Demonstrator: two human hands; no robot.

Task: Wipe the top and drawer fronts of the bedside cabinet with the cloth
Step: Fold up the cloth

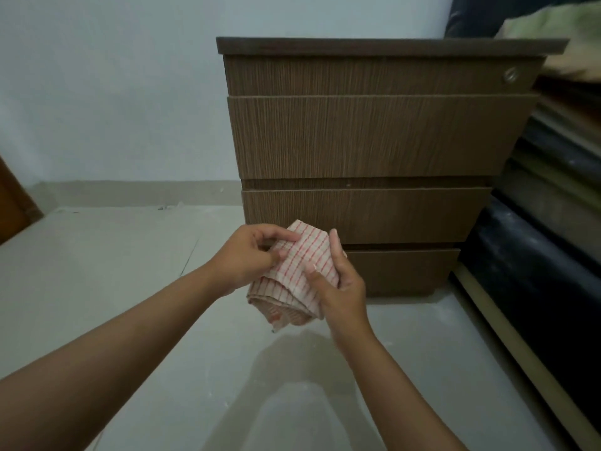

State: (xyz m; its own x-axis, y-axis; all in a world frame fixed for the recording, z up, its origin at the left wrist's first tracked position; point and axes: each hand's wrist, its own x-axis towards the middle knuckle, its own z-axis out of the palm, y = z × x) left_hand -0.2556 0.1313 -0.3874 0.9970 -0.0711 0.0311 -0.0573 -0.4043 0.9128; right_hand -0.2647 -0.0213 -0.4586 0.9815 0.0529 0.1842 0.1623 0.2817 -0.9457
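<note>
A brown wood-grain bedside cabinet (367, 135) stands against the pale wall, its drawer fronts closed and a round lock at the top right. In front of its lowest drawers I hold a folded white cloth with red stripes (292, 275) in both hands, above the floor and apart from the cabinet. My left hand (250, 252) pinches the cloth's left edge with curled fingers. My right hand (338, 288) grips its right side, thumb lying across the front and a finger raised along the edge.
A dark bed frame and mattress (546, 242) run along the cabinet's right side, with bedding (559, 30) above. The grey tiled floor (113, 262) spreads to the left. A wooden door edge (13, 203) shows at far left.
</note>
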